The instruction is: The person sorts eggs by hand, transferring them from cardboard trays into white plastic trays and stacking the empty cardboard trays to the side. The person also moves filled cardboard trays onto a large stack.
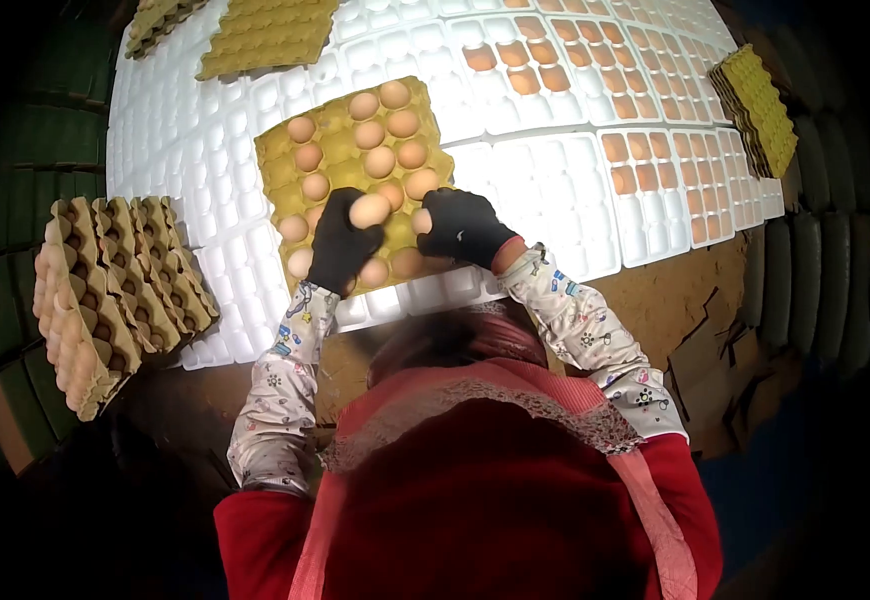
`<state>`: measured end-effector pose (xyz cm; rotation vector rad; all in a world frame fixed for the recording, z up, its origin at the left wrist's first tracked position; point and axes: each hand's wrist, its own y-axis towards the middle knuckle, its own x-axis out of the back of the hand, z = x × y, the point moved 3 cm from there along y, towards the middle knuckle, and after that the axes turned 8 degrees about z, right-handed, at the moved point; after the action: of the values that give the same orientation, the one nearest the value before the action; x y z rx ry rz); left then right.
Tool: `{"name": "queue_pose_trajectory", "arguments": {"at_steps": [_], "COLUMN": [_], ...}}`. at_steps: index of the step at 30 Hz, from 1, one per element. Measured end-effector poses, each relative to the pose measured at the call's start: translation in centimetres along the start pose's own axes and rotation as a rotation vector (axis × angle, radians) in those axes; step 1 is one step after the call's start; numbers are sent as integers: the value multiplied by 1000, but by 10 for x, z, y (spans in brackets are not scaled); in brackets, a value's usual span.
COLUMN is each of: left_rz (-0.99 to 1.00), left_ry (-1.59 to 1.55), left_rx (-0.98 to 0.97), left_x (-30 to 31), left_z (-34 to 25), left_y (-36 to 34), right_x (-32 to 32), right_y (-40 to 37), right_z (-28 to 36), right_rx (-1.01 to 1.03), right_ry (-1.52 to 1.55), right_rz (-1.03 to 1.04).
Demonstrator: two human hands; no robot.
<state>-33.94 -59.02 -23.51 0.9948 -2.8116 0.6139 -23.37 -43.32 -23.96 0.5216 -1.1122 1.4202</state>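
Note:
A yellow egg tray (336,128) lies before me, with brown eggs (380,162) in columns and some bare cups between them. My left hand (345,243), in a black glove, is closed around a pale brown egg (369,210) over the tray's lower middle. Opposite it, at the tray's right edge, my gloved right hand (465,228) has its fingers curled against another egg (422,221). Both hands partly cover the eggs beneath them.
White foam egg trays (545,195) spread across the table, those at right holding eggs (645,178). Stacked egg-filled cartons (85,310) stand at left. Yellow trays (267,35) lie at the back, and more (758,110) at far right. Cardboard (695,310) shows below the table's right edge.

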Motion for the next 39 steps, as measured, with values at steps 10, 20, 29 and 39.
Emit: {"name": "queue_pose_trajectory", "arguments": {"at_steps": [10,20,29,39], "left_rz": [16,132,-200,207], "left_ry": [1235,-617,1139,-222], "left_rx": [-530,5,-230,-244], "left_x": [-20,25,-16,10], "left_z": [-21,-17,-28,-26], "left_y": [33,41,93,49], "right_x": [44,30,1,48], "right_y": [11,13,102,44], "right_z": [-16,-36,-5,-62], "right_rx": [-94,-45,-234,60], "right_ry": [367,1080,-178,632], "right_rz": [-43,-30,-445,-270]}}
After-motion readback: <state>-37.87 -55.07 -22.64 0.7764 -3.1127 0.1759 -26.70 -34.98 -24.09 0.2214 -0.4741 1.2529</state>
